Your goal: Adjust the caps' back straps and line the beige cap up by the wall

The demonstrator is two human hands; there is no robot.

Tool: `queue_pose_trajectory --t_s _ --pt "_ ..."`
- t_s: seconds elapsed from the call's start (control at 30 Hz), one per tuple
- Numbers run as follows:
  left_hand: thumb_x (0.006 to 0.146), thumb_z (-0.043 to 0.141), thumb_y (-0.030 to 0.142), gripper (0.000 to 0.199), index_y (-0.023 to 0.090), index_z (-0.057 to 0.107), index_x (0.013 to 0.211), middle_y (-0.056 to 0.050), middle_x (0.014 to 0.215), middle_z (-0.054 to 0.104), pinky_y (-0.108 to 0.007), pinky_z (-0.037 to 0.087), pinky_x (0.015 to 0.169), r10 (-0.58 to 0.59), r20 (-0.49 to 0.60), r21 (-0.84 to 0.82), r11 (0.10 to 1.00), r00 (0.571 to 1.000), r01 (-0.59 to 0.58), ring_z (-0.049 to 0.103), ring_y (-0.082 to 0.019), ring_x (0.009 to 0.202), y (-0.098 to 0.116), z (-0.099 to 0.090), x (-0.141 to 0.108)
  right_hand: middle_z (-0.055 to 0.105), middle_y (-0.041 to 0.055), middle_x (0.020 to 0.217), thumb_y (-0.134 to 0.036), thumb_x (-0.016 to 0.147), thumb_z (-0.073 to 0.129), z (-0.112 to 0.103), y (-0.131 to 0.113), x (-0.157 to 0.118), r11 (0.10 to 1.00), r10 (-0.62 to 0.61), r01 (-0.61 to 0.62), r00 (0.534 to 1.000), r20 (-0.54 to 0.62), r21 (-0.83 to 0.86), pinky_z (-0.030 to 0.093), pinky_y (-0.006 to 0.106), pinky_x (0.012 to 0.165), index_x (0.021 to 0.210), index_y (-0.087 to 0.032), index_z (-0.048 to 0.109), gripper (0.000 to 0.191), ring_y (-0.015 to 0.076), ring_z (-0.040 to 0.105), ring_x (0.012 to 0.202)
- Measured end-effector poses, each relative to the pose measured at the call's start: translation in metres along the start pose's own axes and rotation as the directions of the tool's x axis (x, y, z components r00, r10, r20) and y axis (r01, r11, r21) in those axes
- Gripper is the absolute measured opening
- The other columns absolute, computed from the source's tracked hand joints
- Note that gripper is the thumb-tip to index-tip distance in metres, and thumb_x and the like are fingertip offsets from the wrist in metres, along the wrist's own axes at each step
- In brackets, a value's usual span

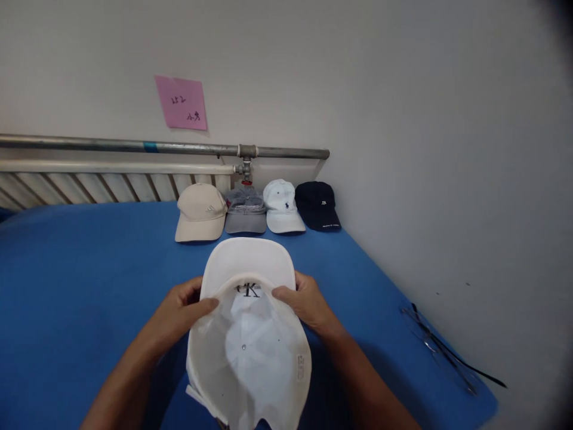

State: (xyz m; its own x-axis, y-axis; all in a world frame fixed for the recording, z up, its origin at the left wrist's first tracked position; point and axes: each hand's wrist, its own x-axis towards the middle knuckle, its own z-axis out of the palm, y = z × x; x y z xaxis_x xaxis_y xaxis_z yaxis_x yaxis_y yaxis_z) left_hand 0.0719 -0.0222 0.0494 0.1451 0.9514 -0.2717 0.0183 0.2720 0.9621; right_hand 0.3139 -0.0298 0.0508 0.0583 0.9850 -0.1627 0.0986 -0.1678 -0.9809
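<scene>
A white baseball cap [250, 263] is held up in front of me with its hollow inside facing me and its brim at the top. Dark letters show through near the brim's base, and a small label sits inside at the right. My left hand [181, 307] grips the left side where brim meets crown, thumb on the inner face. On the opposite side my right hand [308, 298] pinches the same seam, its thumb also inside. The fingers behind the brim are mostly hidden. Beyond it stand a beige cap [201, 209], a grey cap [245, 212], a pale cap [284, 206] and a navy cap [317, 206].
The four caps line the back of a blue-covered surface [89, 286]. Behind them run a metal pipe [192, 147] with a valve [246, 170] and a white radiator [111, 185]. A pink note [182, 103] hangs on the wall. Eyeglasses [441, 346] lie at the right edge.
</scene>
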Motion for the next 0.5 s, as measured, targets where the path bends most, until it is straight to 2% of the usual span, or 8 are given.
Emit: queue_pose_trajectory --t_s 0.17,0.33,0.5 --pt "0.054 0.085 0.032 0.047 0.016 0.075 0.097 -0.010 0.086 0.075 -0.030 0.054 0.056 0.005 0.017 0.030 1.000 1.000 -0.005 0.066 -0.025 0.066 0.0022 -0.0009 -0.0016 0.068 0.0023 0.075 -0.018 0.063 0.060 -0.0014 -0.0002 -0.0008 0.999 0.002 -0.002 1.000 0.005 -0.052 0.044 0.026 0.056 0.080 -0.015 0.070 0.019 0.0166 0.057 0.065" --pt "0.060 0.083 0.045 0.048 0.017 0.075 0.098 -0.009 0.084 0.074 -0.029 0.052 0.055 -0.025 -0.017 0.084 0.996 1.000 0.026 0.065 -0.023 0.065 0.0043 0.0003 -0.0027 0.072 0.0056 0.090 -0.026 0.067 0.068 -0.0029 -0.0005 -0.0016 0.999 0.040 -0.039 0.995 0.089 -0.013 0.049 0.029 0.066 0.094 -0.014 0.071 0.030 0.0204 0.063 0.076" --pt "0.060 0.083 0.049 0.051 0.016 0.074 0.097 -0.009 0.081 0.073 -0.029 0.051 0.053 -0.021 -0.010 0.091 0.996 1.000 0.022 0.063 -0.022 0.061 0.0033 0.0022 -0.0021 0.071 0.0049 0.082 -0.024 0.068 0.066 -0.0021 0.0041 0.0010 0.997 0.055 -0.052 0.996 0.070 -0.048 0.046 0.028 0.060 0.084 -0.014 0.071 0.019 0.0188 0.061 0.071"
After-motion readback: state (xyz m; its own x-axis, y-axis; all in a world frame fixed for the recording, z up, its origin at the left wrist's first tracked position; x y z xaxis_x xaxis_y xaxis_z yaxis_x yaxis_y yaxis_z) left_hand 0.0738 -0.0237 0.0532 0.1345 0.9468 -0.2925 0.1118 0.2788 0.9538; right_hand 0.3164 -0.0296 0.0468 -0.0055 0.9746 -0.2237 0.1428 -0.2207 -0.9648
